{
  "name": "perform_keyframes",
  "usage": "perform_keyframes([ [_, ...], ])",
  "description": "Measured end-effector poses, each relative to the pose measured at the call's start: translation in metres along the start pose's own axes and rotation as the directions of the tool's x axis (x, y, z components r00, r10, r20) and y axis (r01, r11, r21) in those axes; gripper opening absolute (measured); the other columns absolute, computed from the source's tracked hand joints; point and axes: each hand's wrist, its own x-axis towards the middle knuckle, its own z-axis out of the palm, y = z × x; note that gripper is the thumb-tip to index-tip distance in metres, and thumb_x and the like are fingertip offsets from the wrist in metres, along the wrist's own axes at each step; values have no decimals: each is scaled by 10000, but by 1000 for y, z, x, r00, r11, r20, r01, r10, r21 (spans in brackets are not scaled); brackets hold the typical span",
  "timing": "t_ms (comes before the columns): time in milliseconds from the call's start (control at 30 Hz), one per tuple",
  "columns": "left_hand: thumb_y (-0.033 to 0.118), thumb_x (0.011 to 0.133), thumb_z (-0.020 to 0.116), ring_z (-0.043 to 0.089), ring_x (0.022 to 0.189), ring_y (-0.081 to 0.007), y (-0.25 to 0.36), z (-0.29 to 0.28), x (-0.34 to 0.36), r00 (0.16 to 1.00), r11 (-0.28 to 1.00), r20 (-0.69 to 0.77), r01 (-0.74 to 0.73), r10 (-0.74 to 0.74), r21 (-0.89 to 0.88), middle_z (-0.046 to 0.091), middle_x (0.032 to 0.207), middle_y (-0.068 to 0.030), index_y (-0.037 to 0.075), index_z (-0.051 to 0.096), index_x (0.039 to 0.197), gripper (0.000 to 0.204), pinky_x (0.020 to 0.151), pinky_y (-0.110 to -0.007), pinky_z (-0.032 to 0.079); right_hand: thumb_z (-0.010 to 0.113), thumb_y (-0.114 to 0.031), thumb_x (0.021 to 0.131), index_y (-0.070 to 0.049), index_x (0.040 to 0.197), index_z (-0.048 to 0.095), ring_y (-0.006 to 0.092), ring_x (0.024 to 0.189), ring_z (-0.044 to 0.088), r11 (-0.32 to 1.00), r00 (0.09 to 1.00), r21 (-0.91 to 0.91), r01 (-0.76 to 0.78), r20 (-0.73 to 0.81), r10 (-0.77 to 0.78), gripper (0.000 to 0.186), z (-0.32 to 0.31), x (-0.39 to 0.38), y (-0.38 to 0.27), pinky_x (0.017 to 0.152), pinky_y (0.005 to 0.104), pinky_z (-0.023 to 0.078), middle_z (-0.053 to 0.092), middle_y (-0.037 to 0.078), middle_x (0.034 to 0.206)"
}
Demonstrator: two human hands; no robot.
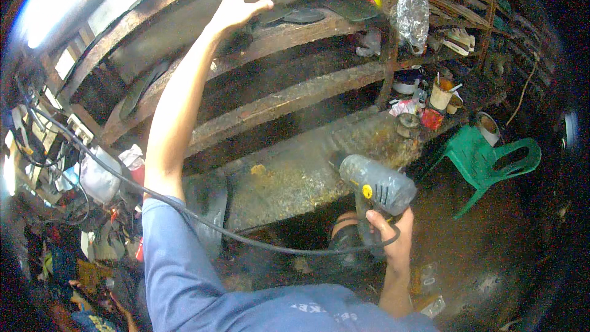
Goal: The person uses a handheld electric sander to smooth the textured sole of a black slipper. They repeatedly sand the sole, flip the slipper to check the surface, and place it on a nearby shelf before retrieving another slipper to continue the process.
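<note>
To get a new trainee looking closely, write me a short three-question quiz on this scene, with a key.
1. Multiple choice: what does the right grip hold?
A) a paintbrush
B) a grey gun-shaped power tool
C) a hammer

2. True or false: the left grip is raised in front of the wooden shelves, with no object visible in it.

3. Short answer: what colour is the plastic chair on the right side of the picture?

Key: 1. B. 2. True. 3. Green.
</note>
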Motion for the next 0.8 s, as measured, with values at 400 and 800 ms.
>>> perform_keyframes([
  [400, 410, 619, 768, 623, 1297, -361, -64, -78, -9, 742, 671, 172, 450, -648, 590, 670, 1451, -163, 277, 750, 1340, 733, 1102, -487, 486, 868, -113, 827, -3, 1394, 589, 269, 1215, 671, 991, 991, -36, -132, 22, 133, 641, -18, -9, -4, 1095, 419, 497, 694, 136, 1320],
  [800, 481, 817, 658, 655, 1001, -237, -103, -212, -68, 746, 789, 261, 559, -613, 254, 752, 1035, -63, 165, 779, 901, 349, 961, -390, 500, 834, -53, 822, -12, 1237, 617, 148, 713, 651, 1000, 1000, 8, -25, 12, 25, 470, -9, -1, 1, 608, 306, 552, 694, 70, 948],
])
